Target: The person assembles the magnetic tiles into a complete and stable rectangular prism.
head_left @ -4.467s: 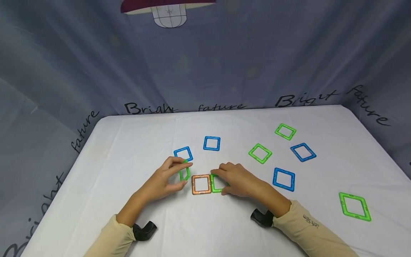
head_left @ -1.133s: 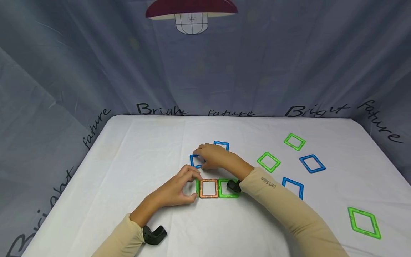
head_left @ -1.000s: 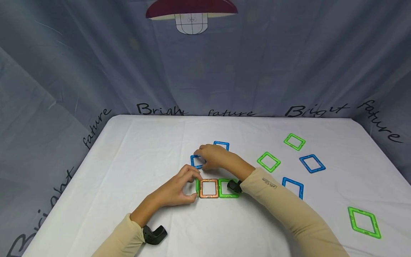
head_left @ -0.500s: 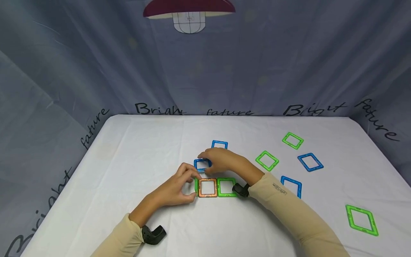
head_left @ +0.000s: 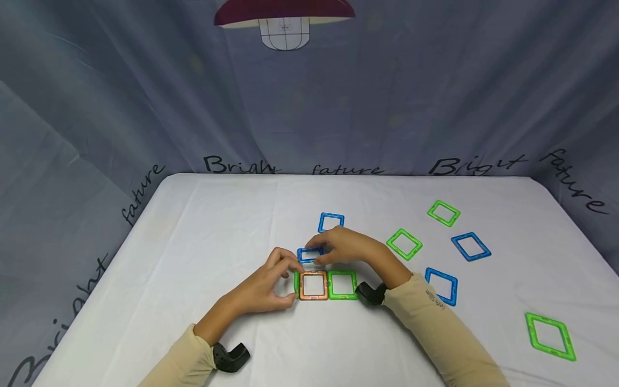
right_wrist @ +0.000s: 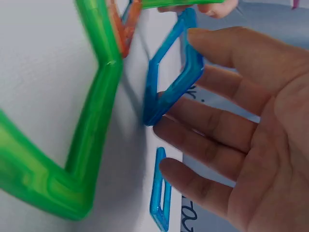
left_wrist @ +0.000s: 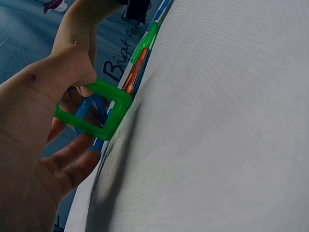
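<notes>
In the head view my left hand (head_left: 271, 282) pinches a green square magnetic tile (head_left: 296, 285), standing upright at the left edge of a flat orange magnetic tile (head_left: 314, 297). A flat green magnetic tile (head_left: 342, 296) adjoins the orange one on the right. Behind the orange tile, my right hand (head_left: 348, 246) grips a blue square magnetic tile (head_left: 300, 256). The right wrist view shows this blue tile (right_wrist: 176, 92) tilted up between thumb and fingers. In the left wrist view the upright green tile (left_wrist: 116, 116) sits between thumb and fingers, its lower edge at the tabletop.
Another blue tile (head_left: 332, 215) lies just behind my right hand. Farther right on the white table (head_left: 217, 215) are loose green tiles (head_left: 404, 257) and blue tiles (head_left: 470, 234). A grey printed curtain (head_left: 387, 107) closes off the back.
The green tile in my left hand moved right to the orange tile's edge and stands upright. My right hand left the flat green tile and drew a blue tile rightward and nearer, tilting it.
</notes>
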`<state>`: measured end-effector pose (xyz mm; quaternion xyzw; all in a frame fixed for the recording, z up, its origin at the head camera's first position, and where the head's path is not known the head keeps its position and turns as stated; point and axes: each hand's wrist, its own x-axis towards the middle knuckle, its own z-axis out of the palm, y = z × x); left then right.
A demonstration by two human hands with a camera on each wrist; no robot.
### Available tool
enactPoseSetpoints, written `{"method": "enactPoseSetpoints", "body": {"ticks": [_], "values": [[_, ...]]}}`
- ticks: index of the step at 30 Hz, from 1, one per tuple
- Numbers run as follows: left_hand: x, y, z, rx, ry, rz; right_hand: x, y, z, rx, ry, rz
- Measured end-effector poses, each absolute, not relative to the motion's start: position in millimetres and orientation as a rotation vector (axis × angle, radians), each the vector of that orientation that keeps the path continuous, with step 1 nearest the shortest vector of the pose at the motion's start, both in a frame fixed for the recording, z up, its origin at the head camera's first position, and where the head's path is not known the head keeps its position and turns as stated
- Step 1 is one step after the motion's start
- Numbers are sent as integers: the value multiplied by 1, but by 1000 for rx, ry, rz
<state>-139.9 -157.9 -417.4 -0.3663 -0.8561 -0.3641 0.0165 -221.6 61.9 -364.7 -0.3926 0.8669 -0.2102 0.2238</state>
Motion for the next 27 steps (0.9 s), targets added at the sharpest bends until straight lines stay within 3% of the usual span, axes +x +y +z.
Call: {"method": "enactPoseSetpoints", "body": {"ticks": [27], "values": [[-140,-157,-419,-1163,-2633,-1176,-220,69,-366,-1090,2304,-707]]}}
